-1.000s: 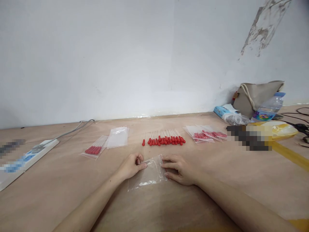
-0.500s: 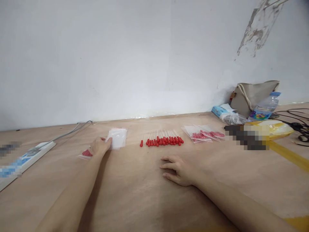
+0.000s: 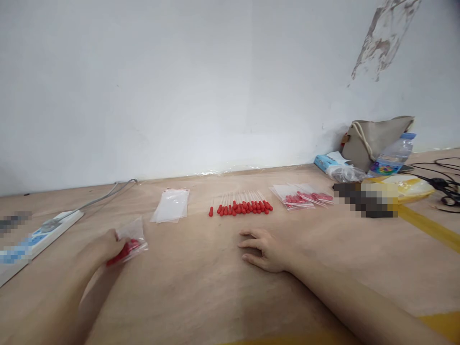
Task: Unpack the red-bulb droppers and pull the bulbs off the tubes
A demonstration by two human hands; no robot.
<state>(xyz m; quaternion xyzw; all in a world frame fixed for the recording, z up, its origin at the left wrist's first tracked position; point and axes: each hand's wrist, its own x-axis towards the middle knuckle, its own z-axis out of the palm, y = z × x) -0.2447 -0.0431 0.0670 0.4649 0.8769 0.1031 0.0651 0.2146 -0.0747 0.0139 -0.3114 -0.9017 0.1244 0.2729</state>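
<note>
My left hand is closed on a clear plastic bag with red pieces inside, held at the left of the table. Beyond it lies a stack of flat, clear zip bags. My right hand rests on the table with its fingers apart and nothing in them. In front of that hand, a row of red-bulbed droppers with thin clear stems lies with the bulbs toward me. Farther right are several clear bags holding red-ended pieces.
A white power strip with a grey cable lies at the far left. At the right are a tissue pack, a beige bag, a plastic bottle, a yellow-and-white packet and black cables. A wall stands behind the table.
My left hand has left the stack of flat bags, moved nearer to me and left, and taken hold of the bag with red pieces. The right hand stays put.
</note>
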